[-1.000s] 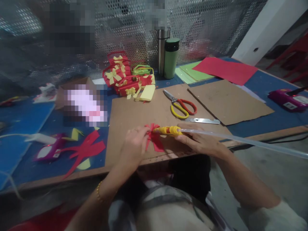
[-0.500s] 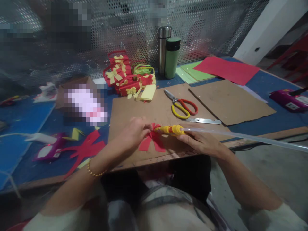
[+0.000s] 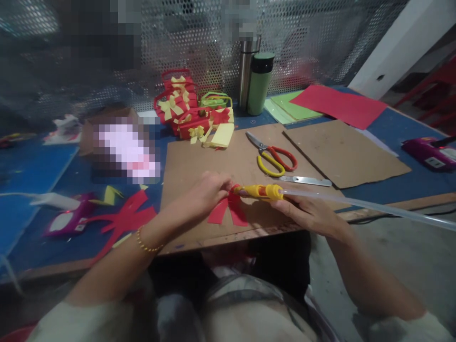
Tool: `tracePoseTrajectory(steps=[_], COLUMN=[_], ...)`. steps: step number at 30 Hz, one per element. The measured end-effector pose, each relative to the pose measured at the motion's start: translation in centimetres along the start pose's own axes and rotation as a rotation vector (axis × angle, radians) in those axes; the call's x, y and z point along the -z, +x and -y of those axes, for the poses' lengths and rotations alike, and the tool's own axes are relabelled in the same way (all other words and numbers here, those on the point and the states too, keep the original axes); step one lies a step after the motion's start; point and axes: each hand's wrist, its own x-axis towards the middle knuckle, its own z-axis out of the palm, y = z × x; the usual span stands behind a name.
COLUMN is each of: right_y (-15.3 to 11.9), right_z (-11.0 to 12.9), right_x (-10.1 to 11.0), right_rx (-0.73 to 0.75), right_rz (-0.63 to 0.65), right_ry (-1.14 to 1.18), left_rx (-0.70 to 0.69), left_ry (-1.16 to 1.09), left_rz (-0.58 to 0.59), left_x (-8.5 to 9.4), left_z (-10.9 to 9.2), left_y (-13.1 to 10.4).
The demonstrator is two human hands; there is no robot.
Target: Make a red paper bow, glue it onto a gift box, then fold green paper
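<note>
My left hand point(image 3: 213, 189) pinches the top of a red paper bow point(image 3: 233, 212), whose two tails spread out over the brown cardboard point(image 3: 203, 164). In my right hand point(image 3: 308, 211) is a yellow hot glue gun point(image 3: 261, 191), with a long clear glue stick point(image 3: 359, 199) running out of its back to the right. The gun's nozzle is at the top of the bow; whether it touches the paper cannot be made out. Just beyond my right hand lie scissors point(image 3: 272, 159) with red and yellow handles and a silver blade point(image 3: 306, 181).
Several red and yellow paper baskets point(image 3: 181, 107) stand at the back beside a steel flask point(image 3: 245, 71) and a green tumbler point(image 3: 261, 85). Red paper strips point(image 3: 128, 216) and a purple device point(image 3: 73, 216) lie at left. Red sheet point(image 3: 338, 104), second cardboard point(image 3: 349, 152) and another purple device point(image 3: 429, 153) are at right.
Both hands, with the bow and glue gun, have shifted slightly to the right, and the nozzle remains at the bow's top. The view has also moved a little.
</note>
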Motion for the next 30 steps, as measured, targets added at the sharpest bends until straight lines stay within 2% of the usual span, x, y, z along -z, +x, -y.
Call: tracePoseTrajectory(steps=[23,30], right_y=[0.2,0.4], right_z=[1.1,0.4], right_x=[0.5,-0.1], right_rx=[0.023,0.035], right_rz=[0.035,0.029], right_ry=[0.104,0.072], left_rx=[-0.024,-0.044], left_ry=[0.011,-0.025], left_rz=[-0.003,-0.007], left_x=[0.0,0.1], left_z=[0.0,-0.1], left_y=[-0.2,-0.3])
